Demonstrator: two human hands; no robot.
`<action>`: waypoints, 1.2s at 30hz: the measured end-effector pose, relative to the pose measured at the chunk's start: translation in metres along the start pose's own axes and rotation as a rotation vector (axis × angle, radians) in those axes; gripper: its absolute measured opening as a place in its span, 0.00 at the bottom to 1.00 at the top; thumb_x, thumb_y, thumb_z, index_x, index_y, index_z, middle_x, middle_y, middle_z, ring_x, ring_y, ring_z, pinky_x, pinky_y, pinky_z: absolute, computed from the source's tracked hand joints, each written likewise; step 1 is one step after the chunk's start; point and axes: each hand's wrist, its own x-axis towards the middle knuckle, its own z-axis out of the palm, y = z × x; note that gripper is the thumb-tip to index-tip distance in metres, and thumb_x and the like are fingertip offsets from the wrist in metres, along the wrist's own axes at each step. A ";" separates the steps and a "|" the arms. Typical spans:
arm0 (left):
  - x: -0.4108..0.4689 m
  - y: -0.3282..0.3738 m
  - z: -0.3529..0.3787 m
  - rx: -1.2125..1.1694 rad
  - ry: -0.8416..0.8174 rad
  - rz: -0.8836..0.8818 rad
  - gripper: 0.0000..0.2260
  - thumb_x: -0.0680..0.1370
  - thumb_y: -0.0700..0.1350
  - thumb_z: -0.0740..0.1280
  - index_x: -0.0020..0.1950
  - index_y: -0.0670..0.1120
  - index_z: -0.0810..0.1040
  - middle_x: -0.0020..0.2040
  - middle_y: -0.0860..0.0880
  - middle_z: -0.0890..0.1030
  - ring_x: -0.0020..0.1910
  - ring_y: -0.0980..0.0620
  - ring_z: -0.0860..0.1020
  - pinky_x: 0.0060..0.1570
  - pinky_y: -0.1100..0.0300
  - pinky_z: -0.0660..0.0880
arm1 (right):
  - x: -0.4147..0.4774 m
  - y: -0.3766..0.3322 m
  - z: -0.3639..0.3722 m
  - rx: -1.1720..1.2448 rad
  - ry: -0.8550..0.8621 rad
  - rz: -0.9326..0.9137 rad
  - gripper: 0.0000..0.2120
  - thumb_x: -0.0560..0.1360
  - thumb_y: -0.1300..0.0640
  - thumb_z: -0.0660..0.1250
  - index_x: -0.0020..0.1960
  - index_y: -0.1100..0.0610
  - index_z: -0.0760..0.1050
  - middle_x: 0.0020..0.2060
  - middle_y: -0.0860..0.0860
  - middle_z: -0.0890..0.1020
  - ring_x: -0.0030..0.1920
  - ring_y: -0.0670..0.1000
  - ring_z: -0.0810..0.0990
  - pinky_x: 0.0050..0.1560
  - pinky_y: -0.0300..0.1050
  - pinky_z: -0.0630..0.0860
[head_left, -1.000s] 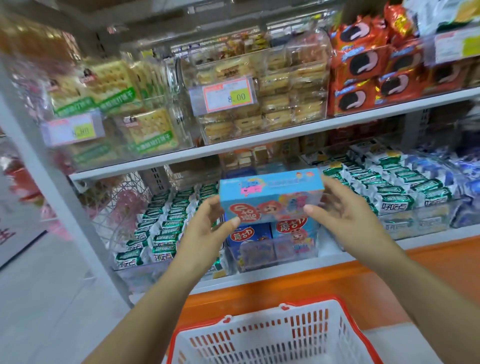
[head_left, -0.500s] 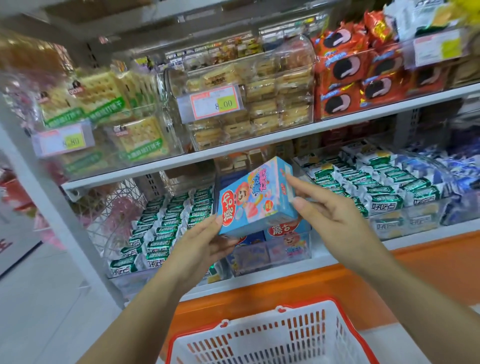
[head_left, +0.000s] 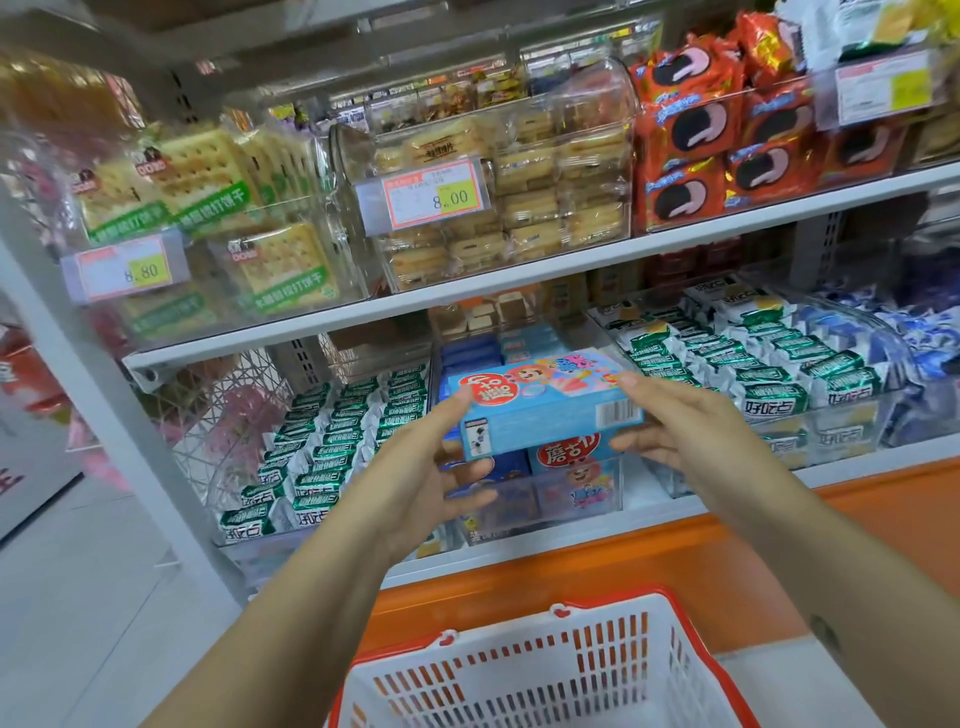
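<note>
A light-blue snack box (head_left: 540, 415) with cartoon print and a red round logo lies flat between my hands, printed face up and barcode side toward me. My left hand (head_left: 415, 483) holds its left end, index finger along the corner and thumb beneath. My right hand (head_left: 691, 436) pinches the right end, fingertips on top and underneath. The box hovers just over a clear bin (head_left: 582, 493) of matching blue boxes on the lower shelf.
A white basket with a red rim (head_left: 524, 670) sits below my arms. Green-and-white packets (head_left: 337, 441) fill bins on both sides of the blue boxes. The upper shelf (head_left: 519, 270) carries crackers, biscuits, red cookie packs and price tags. An orange base panel (head_left: 597, 561) runs under the shelves.
The box went from level, front face toward me, to tilted on end, then flat with its barcode side facing me. Both hands shifted to its ends and it sits lower, nearer the bin.
</note>
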 end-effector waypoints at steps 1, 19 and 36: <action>-0.001 0.001 0.002 -0.008 -0.017 -0.010 0.12 0.74 0.56 0.67 0.50 0.49 0.79 0.42 0.46 0.77 0.34 0.52 0.78 0.49 0.47 0.80 | 0.002 0.001 -0.001 0.027 0.009 0.032 0.10 0.75 0.46 0.65 0.52 0.48 0.79 0.47 0.50 0.84 0.40 0.52 0.84 0.58 0.49 0.76; 0.004 -0.010 -0.017 0.118 -0.004 0.159 0.16 0.76 0.43 0.68 0.64 0.46 0.76 0.52 0.46 0.84 0.44 0.51 0.84 0.46 0.59 0.81 | 0.007 0.008 -0.007 -0.061 0.016 -0.047 0.07 0.77 0.54 0.65 0.48 0.42 0.78 0.38 0.38 0.83 0.37 0.37 0.79 0.46 0.37 0.74; -0.013 -0.011 -0.008 0.927 -0.041 0.950 0.18 0.72 0.50 0.70 0.59 0.64 0.75 0.56 0.62 0.71 0.50 0.59 0.76 0.50 0.62 0.76 | 0.008 0.007 -0.007 0.142 -0.055 0.181 0.24 0.73 0.36 0.57 0.58 0.53 0.75 0.41 0.52 0.83 0.40 0.52 0.81 0.39 0.44 0.74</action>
